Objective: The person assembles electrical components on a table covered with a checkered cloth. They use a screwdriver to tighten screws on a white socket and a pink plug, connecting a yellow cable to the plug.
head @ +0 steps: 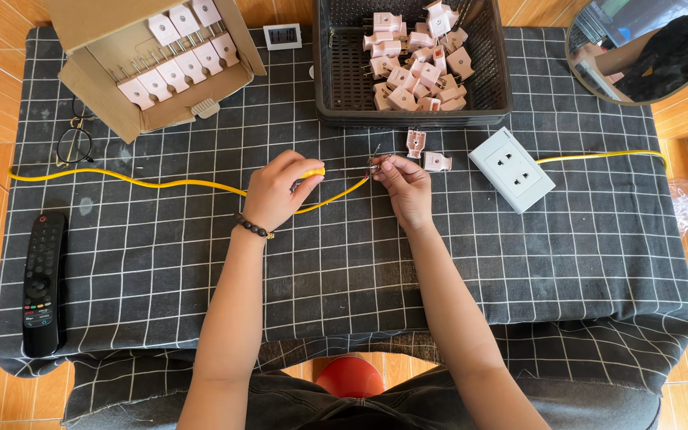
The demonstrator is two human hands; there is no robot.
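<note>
My left hand (276, 191) is closed around a yellow cable (161, 183) that runs across the black checked cloth (360, 255) from the left. My right hand (404, 185) pinches the cable's bare wire end (374, 159) between its fingertips. Just beyond the right hand lie two pink plug halves (426, 151) on the cloth. A white wall socket (511, 169) sits to the right, with another stretch of yellow cable (599, 156) leading away from it.
A black basket (336, 80) holds several pink plugs at the back. A cardboard box (133, 119) with more plugs stands at the back left. Glasses (75, 143) and a black remote (41, 283) lie at the left. A round mirror (646, 48) is at the back right.
</note>
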